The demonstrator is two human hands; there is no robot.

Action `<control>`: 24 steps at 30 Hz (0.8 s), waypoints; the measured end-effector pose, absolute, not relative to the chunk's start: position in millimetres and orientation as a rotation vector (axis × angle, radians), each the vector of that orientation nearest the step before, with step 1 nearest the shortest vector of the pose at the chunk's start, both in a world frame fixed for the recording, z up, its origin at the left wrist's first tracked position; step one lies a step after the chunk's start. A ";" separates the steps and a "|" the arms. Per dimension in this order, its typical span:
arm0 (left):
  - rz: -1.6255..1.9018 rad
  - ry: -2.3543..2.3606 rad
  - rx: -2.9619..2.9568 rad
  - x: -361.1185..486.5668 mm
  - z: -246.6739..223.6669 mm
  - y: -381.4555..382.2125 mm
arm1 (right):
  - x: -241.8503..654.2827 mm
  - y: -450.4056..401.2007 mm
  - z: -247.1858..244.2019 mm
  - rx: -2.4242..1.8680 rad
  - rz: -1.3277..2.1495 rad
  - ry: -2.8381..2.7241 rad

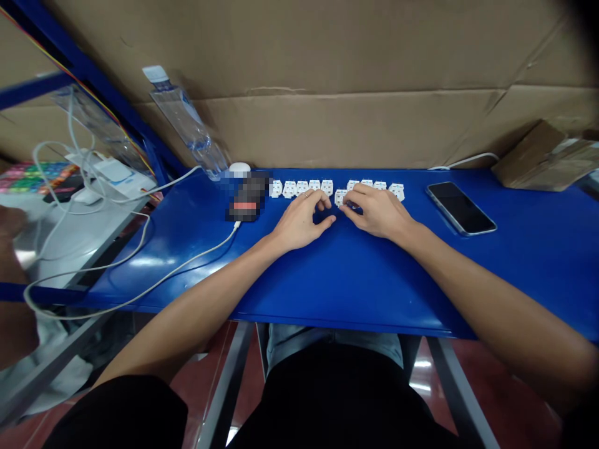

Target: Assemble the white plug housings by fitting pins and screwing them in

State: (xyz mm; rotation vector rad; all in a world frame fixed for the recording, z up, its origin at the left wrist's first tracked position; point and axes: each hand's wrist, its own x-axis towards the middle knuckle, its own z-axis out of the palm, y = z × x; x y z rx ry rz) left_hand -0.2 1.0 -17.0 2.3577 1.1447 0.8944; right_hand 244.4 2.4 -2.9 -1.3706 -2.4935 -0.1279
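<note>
Several small white pieces (302,187) with tiny parts on them stand in a row along the back of the blue table (346,280). One white piece (340,197) sits slightly forward of the row, between my hands. My right hand (377,209) has its thumb and fingertips pinched at this piece's right edge. My left hand (304,218) is just left of it, fingers curled and thumb apart from them, with nothing between. The fingers of my right hand partly cover the pieces behind them.
Left of the row lie a dark, blurred-out device (248,196) with a white cable and a clear bottle (189,128). A phone (461,207) and a cardboard box (545,156) are at the right. Another person's arm (14,293) shows at the far left.
</note>
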 end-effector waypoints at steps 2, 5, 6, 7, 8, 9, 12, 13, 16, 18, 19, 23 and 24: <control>0.887 1.149 2.361 -0.5 -17.1 1.0 | 245.2 1.2 -1.5 -1.368 -0.159 -2.540; 0.880 1.151 2.363 -0.5 -17.6 0.8 | 245.4 0.8 -0.1 -1.385 -0.188 -2.587; 0.883 1.146 2.363 -0.5 -17.7 0.8 | 245.2 0.8 0.2 -1.396 -0.193 -2.591; 0.884 1.141 2.364 -0.5 -17.8 0.8 | 244.9 0.9 0.5 -1.410 -0.195 -2.589; 0.883 1.137 2.365 -0.5 -17.9 0.9 | 244.5 0.9 0.6 -1.424 -0.196 -2.583; 0.880 1.137 2.365 -0.6 -17.9 0.9 | 244.1 0.9 0.7 -1.436 -0.193 -2.577; 0.867 1.145 2.366 -0.6 -17.6 1.0 | 243.1 0.6 0.4 -1.466 -0.179 -2.556; 0.867 1.147 2.368 -0.5 -17.5 1.0 | 242.8 0.5 0.4 -1.475 -0.175 -2.550; 0.866 1.146 2.369 -0.6 -17.1 0.9 | 243.9 1.3 1.2 -1.487 -0.155 -2.522; 0.870 1.147 2.368 -0.7 -17.2 1.0 | 246.8 3.2 2.6 -1.506 -0.143 -2.467; 0.873 1.147 2.368 -0.8 -17.3 1.1 | 249.1 4.7 3.5 -1.527 -0.144 -2.432; 0.874 1.143 2.373 -1.3 -17.7 1.2 | 260.4 11.7 4.9 -1.617 -0.148 -2.347; 0.867 1.147 2.372 -1.3 -17.4 1.1 | 262.7 13.2 4.6 -1.619 -0.137 -2.344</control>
